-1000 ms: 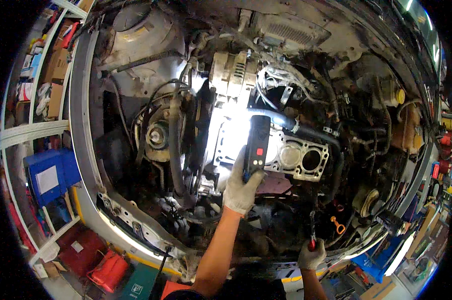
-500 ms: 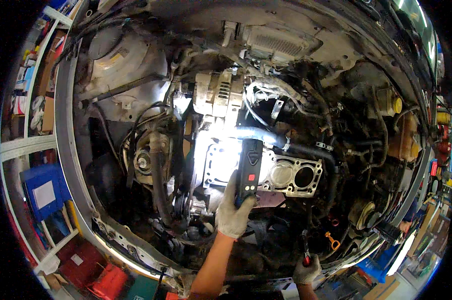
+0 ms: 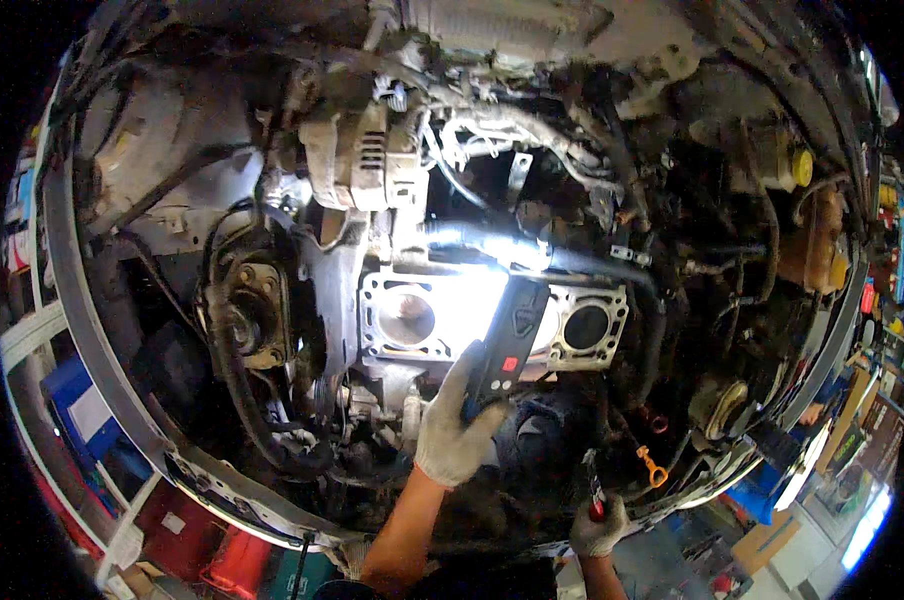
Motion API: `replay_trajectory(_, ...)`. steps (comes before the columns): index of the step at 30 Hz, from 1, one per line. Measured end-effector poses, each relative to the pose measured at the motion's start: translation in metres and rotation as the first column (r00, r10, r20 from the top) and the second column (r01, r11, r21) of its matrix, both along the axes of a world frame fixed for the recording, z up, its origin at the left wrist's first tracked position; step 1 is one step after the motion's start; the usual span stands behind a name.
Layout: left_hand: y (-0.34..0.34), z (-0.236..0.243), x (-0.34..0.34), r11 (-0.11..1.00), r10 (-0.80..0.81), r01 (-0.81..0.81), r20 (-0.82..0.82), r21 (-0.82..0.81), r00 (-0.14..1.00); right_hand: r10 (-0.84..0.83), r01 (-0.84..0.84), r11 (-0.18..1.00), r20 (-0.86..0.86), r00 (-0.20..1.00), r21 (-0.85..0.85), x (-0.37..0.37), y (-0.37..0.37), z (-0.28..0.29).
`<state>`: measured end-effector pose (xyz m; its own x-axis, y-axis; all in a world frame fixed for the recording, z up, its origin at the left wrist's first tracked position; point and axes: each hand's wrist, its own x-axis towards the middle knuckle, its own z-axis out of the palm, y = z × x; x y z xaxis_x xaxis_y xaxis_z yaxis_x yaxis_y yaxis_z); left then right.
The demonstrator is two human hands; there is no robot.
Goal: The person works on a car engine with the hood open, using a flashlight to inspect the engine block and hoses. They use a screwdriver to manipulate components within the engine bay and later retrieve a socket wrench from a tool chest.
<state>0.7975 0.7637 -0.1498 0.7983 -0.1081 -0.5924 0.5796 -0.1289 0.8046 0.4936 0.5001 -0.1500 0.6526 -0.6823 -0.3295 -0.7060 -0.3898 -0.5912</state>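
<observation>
In a knit work glove, my left hand [image 3: 454, 435] is closed round a black work light [image 3: 508, 345] with a red button. The lamp is held over the bare engine block [image 3: 372, 320], and its glare washes out the middle of the block's top. Round cylinder bores show at both ends. My gloved right hand [image 3: 600, 528] is at the near edge of the engine bay, closed on a red-handled tool [image 3: 595, 492]. That tool points up and away; its exact kind is hard to make out. Just right of it is an orange dipstick handle [image 3: 655, 468].
An alternator [image 3: 352, 160] and a dark hose [image 3: 592, 268] lie beyond the block. Left of it is a round hub [image 3: 247, 320] with hoses. A reservoir with a yellow cap [image 3: 803, 168] sits far right. Shelving [image 3: 32, 335] and red cases [image 3: 237, 560] stand outside the car.
The light's beam has moved from the block's left end to its middle, and the lamp now tilts more to the right. My view has shifted; both hands keep their hold.
</observation>
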Motion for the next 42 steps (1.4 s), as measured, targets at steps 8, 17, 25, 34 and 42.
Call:
replay_trajectory(8,-0.012,-0.026,-0.023,0.934,0.279,-0.317,-0.215,-0.168,0.936,0.236,-0.295,0.908,-0.220,0.947,-0.297,0.054,0.025,0.032)
replay_trajectory(17,-0.018,-0.044,-0.031,0.950,0.293,-0.291,0.010,-0.110,0.956,0.252,-0.281,0.902,-0.128,0.959,-0.328,0.048,0.024,0.024)
replay_trajectory(25,-0.021,-0.055,-0.035,0.855,0.481,-0.485,-0.066,-0.185,0.874,0.247,-0.252,0.912,-0.055,0.967,-0.323,0.037,0.019,0.020)
replay_trajectory(34,-0.052,-0.066,-0.045,0.951,0.232,-0.235,-0.039,-0.201,0.972,0.269,-0.282,0.913,-0.086,0.959,-0.293,0.041,0.015,0.029)
replay_trajectory(42,-0.094,-0.058,-0.035,1.000,-0.009,0.010,0.079,-0.015,0.997,0.284,-0.296,0.917,-0.082,0.955,-0.268,0.049,0.017,0.035)
